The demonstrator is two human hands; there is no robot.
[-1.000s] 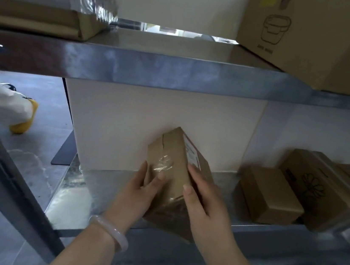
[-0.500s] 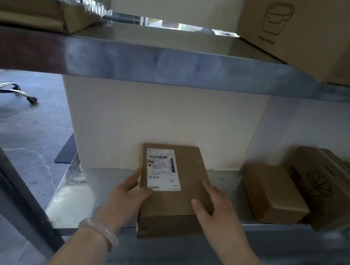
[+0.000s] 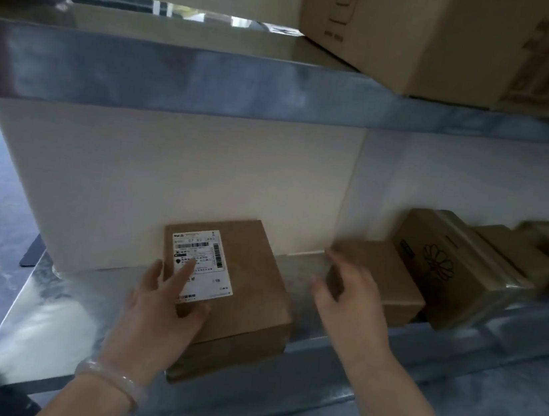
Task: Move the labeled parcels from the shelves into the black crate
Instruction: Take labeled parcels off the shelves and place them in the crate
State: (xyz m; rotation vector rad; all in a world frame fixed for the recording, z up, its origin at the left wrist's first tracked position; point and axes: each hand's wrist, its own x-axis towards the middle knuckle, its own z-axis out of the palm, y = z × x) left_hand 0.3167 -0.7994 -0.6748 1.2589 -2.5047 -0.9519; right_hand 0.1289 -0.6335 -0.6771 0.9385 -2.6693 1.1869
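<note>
1. Labeled parcel [image 3: 247, 295] lies flat on lower shelf [image 3: 52, 318], close to the front edge, label [image 3: 203, 261] facing up. Black crate isn't in view.
2. L hand [image 3: 162, 308] rests on parcel top, fingers fairly straight over label & left edge. It's resting there, not clamping.
3. R hand [image 3: 351, 301] is off the parcel, fingers spread, holding nothing, over the small plain box [image 3: 386, 275] just beside it. Too blurry to tell if it touches.
4. Likely step: check the plain box for a label. None shows on its top, so tip it w/ R hand before lifting.
5. To lift the parcel, hook L fingers under left edge w/ thumb on top, R hand on right side. It looks too wide for a sure 1-hand pinch.
6. Lift straight up; a slide fwd could drop it off the edge.
</note>
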